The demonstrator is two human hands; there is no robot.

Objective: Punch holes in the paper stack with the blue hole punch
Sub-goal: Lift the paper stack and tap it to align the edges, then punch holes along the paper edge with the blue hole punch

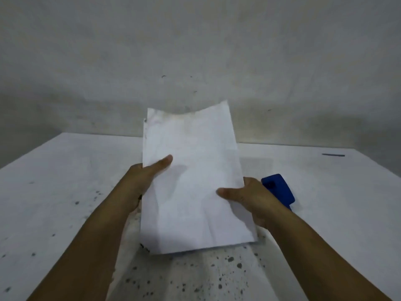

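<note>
Both hands hold the paper stack up over the table, left hand and right hand pinching its side edges. The sheets look white, creased, top edge sagging. The blue hole punch sits toward the table's right edge, behind the right hand.

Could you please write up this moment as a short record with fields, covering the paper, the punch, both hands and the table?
paper stack: held up off the table, far edge curling, sheets slightly uneven
left hand: grips the stack's left edge, thumb on top
right hand: grips the stack's right edge, thumb on top
blue hole punch: on the table, right of the stack, partly hidden behind the right hand, untouched
table: white, speckled with dark spots
dark pen-like item: far right of the table, too small to identify
holes punched: none visible
</note>
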